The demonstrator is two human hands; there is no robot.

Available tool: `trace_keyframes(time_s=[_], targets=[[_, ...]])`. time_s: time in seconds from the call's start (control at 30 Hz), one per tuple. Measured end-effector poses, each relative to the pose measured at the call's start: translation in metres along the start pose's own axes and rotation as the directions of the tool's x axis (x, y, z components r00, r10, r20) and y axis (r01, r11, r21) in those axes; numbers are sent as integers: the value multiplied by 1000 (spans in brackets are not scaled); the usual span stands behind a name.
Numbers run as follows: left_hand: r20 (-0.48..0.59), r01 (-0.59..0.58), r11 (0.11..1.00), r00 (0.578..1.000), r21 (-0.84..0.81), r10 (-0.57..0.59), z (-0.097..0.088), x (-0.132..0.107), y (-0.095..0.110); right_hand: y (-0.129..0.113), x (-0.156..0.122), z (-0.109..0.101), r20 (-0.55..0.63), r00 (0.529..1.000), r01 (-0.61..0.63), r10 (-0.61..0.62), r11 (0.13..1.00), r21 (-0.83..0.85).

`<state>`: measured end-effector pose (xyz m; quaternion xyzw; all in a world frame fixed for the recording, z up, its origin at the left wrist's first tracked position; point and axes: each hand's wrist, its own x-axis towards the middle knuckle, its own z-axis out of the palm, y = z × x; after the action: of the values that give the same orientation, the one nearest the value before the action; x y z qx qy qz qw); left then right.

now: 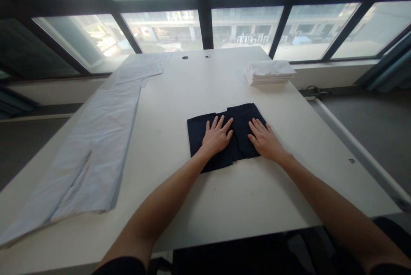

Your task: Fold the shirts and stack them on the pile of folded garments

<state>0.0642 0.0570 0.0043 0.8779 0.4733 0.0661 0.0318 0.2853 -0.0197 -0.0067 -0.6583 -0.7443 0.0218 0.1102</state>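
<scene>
Dark navy folded cloth (245,114) lies flat on the white table, in two overlapping parts with a seam or step down the middle. My left hand (217,134) rests palm down on its left part, fingers spread towards the seam. On the right part, near the cloth's right edge, lies my right hand (263,139), flat with fingers stretched out. Neither hand grips the cloth. What lies under the palms is hidden.
A stack of folded white cloths (269,72) stands at the back right of the table (167,138). Long white fabric (99,138) stretches along the left side, with paper sheets (139,71) beyond it. Large windows rise behind the table.
</scene>
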Motion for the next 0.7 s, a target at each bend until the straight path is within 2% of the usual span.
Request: trace_keyframes(time_s=[0.13,0.23,0.3,0.4,0.5,0.6,0.7], targets=[[14,1,1000,1000,-7,0,-1,0,0,14,-1,3,-61,984,-170,169,985,-17],[24,2,1000,1000,-8,-2,-2,0,0,17,-1,2,-104,966,-234,236,972,26],[28,2,1000,1000,-6,-2,-2,0,0,14,-1,-2,-147,969,-187,199,978,92],[22,2,1000,1000,-4,-2,-2,0,0,1,-2,-9,-220,975,18,26,980,198],[7,3,1000,1000,-4,-3,0,0,0,-14,-3,-11,-190,971,188,-145,954,233],[3,4,1000,1000,-4,-4,1,0,0,-24,-4,-4,-86,975,220,-207,957,191],[8,2,1000,1000,-8,-2,1,0,-1,-25,-4,4,-15,989,151,-150,982,113]])
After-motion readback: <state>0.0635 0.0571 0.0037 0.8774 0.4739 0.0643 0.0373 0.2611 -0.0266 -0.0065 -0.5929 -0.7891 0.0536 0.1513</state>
